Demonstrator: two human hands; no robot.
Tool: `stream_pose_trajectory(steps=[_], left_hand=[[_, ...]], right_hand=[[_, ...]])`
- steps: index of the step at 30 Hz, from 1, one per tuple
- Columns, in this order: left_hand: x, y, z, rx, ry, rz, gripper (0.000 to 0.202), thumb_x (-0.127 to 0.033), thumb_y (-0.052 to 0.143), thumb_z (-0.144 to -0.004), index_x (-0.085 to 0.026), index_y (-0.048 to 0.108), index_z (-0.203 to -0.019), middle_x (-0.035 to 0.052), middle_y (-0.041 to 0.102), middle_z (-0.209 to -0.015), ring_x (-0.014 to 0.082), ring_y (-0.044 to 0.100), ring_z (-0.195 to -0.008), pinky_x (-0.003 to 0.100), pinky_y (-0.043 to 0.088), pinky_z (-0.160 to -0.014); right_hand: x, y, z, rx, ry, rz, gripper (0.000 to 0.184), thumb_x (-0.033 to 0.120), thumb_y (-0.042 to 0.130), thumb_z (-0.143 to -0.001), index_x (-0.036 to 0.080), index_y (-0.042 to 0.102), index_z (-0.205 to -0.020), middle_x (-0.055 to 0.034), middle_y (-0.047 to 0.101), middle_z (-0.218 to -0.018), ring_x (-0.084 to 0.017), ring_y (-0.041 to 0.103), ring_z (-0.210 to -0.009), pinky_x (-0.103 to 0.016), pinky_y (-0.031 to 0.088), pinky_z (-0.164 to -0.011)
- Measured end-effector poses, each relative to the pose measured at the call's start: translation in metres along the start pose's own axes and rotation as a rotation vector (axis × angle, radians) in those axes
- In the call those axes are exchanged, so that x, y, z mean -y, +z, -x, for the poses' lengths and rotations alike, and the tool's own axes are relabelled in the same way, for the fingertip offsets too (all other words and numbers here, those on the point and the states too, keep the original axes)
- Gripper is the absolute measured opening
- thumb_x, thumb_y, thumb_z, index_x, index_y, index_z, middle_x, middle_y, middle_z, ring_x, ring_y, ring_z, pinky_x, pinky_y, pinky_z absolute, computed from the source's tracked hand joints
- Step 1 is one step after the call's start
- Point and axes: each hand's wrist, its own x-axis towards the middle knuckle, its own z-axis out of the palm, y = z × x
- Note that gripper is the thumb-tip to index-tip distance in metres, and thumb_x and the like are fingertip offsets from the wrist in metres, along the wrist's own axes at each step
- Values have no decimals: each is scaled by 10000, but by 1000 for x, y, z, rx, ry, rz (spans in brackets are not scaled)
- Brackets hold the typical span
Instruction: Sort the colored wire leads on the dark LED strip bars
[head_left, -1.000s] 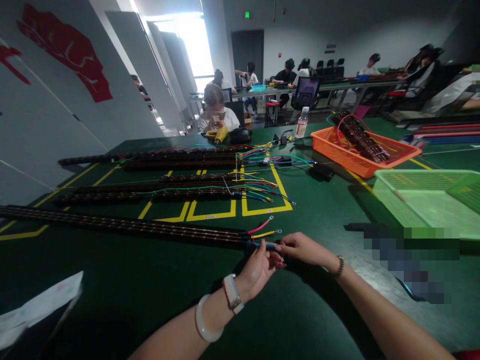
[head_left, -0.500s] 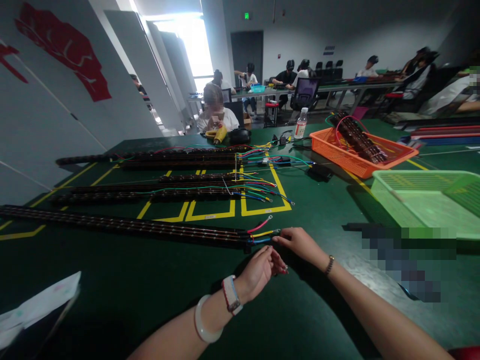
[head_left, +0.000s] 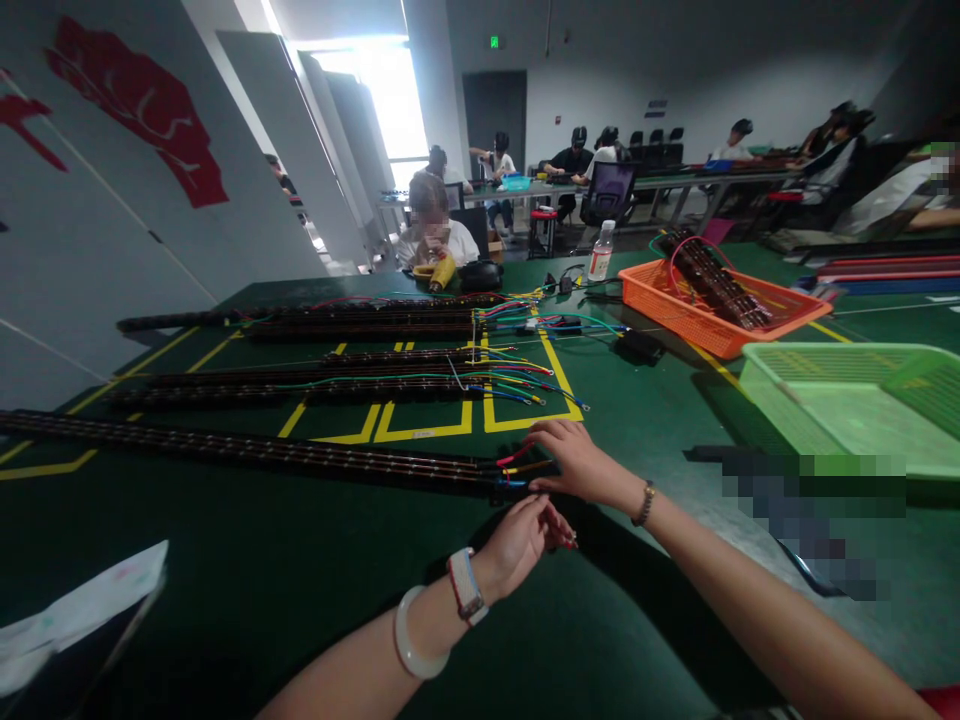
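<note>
Where red, yellow and blue insulated leads (head_left: 516,459) leave a long brown-black bundle (head_left: 300,456), my right hand (head_left: 583,466): fingers wide, perhaps to part them, contact unclear; left hand (head_left: 517,547): half-curled, seemingly empty.

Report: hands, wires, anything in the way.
Right hand over coloured wires, thumb and fingers parted. Left hand just below, half-curled, grip unclear. Wires jut from nearest dark bundle. Green basket off right.

A bottle (head_left: 601,256) stands beside an orange basket (head_left: 671,318).
</note>
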Motion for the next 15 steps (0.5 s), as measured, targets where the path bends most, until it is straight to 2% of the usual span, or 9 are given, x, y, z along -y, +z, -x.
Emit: stream_pose_trajectory(steps=[3,6,9,12,15], left_hand=[[1,-1,-1,15,16,-8,210,-285,538,-825,-135,527,-677,49,583,-666,159,563,-680,319,415,-725],[2,-2,-2,44,29,-8,213,-275,525,-832,-126,549,-681,56,589,-670,160,564,-681,318,419,-724],[3,-3,-3,54,14,16,199,-268,510,-844,-126,555,-712,58,601,-684,159,575,-688,321,421,-739],[4,-4,-4,59,-9,45,199,-281,494,-856,-119,571,-769,69,623,-721,166,595,-712,343,423,-784],[3,-5,-5,103,-40,61,269,-322,465,-874,-88,598,-859,124,656,-840,192,616,-790,384,409,-864]], right_hand=[[2,4,-13,137,-92,-4,484,360,725,-700,217,562,-1132,-72,597,-1109,-234,494,-1063,-375,299,-926],[-1,8,-23,263,-76,6,363,372,699,-724,195,614,-1030,-51,651,-946,-209,562,-917,-344,297,-848],[-3,10,-30,347,-45,67,272,409,684,-727,179,641,-867,-21,658,-793,-165,569,-744,-308,279,-750],[-3,10,-33,351,-71,145,263,432,674,-725,174,627,-738,4,635,-680,-130,534,-636,-298,260,-718],[-1,12,-32,294,-117,204,252,410,659,-744,169,613,-684,3,619,-642,-125,520,-617,-292,262,-703]])
